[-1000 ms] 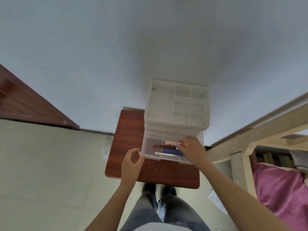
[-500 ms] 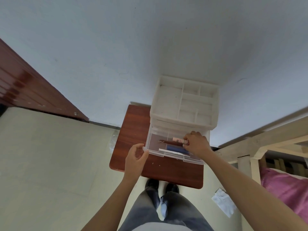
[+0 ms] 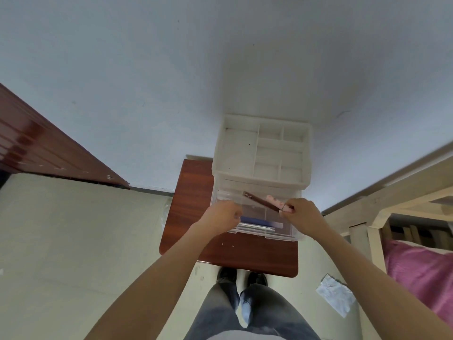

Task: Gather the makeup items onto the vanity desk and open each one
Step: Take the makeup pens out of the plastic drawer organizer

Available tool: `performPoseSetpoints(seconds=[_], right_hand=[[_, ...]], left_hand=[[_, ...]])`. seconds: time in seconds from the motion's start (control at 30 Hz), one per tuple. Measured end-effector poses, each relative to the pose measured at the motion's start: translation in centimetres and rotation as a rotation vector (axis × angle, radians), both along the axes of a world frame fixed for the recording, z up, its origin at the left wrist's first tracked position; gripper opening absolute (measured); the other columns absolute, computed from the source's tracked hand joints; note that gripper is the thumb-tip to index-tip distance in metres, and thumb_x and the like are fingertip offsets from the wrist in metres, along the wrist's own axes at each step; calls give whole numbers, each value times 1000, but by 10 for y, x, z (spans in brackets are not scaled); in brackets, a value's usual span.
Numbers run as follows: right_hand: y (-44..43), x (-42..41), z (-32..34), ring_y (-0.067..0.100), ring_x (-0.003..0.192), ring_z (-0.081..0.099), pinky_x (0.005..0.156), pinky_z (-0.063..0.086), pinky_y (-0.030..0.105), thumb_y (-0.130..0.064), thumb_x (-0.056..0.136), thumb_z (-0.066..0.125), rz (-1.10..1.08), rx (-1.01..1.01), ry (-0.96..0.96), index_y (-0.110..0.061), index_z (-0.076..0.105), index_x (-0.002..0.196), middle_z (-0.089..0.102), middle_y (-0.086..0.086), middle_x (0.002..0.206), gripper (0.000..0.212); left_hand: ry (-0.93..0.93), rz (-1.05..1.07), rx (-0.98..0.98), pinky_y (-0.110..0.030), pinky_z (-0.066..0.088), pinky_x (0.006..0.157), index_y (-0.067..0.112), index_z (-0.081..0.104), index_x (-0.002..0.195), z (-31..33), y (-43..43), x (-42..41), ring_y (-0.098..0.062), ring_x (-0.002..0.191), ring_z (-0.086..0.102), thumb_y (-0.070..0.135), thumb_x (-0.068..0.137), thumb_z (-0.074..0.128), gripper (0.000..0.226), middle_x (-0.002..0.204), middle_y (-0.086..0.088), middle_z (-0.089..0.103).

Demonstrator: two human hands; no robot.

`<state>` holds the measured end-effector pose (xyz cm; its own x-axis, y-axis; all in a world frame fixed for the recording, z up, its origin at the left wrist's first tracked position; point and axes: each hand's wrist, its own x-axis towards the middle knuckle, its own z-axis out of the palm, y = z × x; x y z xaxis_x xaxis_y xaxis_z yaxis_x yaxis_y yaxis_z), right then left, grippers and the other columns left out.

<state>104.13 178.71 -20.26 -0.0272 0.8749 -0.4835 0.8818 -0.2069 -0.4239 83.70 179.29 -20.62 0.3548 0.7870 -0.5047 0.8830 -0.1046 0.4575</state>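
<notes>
Head view looks straight down on a small red-brown bench [image 3: 193,192] carrying a white organiser [image 3: 262,153], its clear drawer [image 3: 257,233] pulled out toward the person so the contents can be reached from above. The right hand [image 3: 302,215] has its grip pinched on one end of a slim dark-brown pencil [image 3: 261,201], holding it tilted above the drawer, seemingly with a small pink item [image 3: 274,201] just beside the fingers; whether that too is held I cannot tell. The left hand [image 3: 224,217] is curled at the drawer's left front corner, probably steadying it; whether its grip closes on the rim is hidden. A blue stick [image 3: 252,220] and a pale one lie inside. Gathering looks barely begun, nothing opened yet.
</notes>
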Motion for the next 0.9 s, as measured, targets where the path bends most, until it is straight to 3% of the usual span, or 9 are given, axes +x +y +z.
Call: performPoseSetpoints(seconds=[0.17,0.27,0.33,0.5,0.77,0.9], right_hand=[[-16,16,17,11,54,46,49,32,17,-15,87,55,-133,21,129,-9,56,80,60,8,78,9],[-21,22,20,8,53,46,49,32,17,-15,87,55,-195,49,146,-10,56,77,62,10,78,11],[-24,25,20,9,53,44,49,32,19,-16,87,55,-241,56,149,-5,60,80,67,17,81,14],[-28,27,20,10,53,44,50,32,21,-18,88,55,-286,67,154,-2,63,86,70,17,84,18],[-34,27,23,5,53,47,47,37,0,-17,89,56,-329,73,202,0,63,97,62,7,79,20],[-38,26,24,5,54,52,43,38,1,-14,88,57,-389,58,279,1,64,97,63,9,79,19]], left_hand=[[164,-232,-43,-38,49,84,8,64,103,-18,22,19,-31,101,57,8,82,54,24,109,-13,60],[201,-302,-34,-38,48,89,9,58,114,-25,29,22,-30,105,53,12,80,60,34,114,-12,55],[236,-357,-20,-40,49,87,9,59,110,-27,30,23,-30,101,54,12,80,59,31,112,-12,54],[245,-337,70,-41,48,84,9,55,107,-30,28,23,-29,102,53,17,84,54,25,110,-12,57],[347,-403,117,-37,49,80,6,58,108,-31,30,33,-31,98,60,13,89,48,23,107,-14,63],[275,-362,-6,-31,40,65,8,58,91,-27,33,31,-28,76,53,17,87,51,12,81,-11,57]])
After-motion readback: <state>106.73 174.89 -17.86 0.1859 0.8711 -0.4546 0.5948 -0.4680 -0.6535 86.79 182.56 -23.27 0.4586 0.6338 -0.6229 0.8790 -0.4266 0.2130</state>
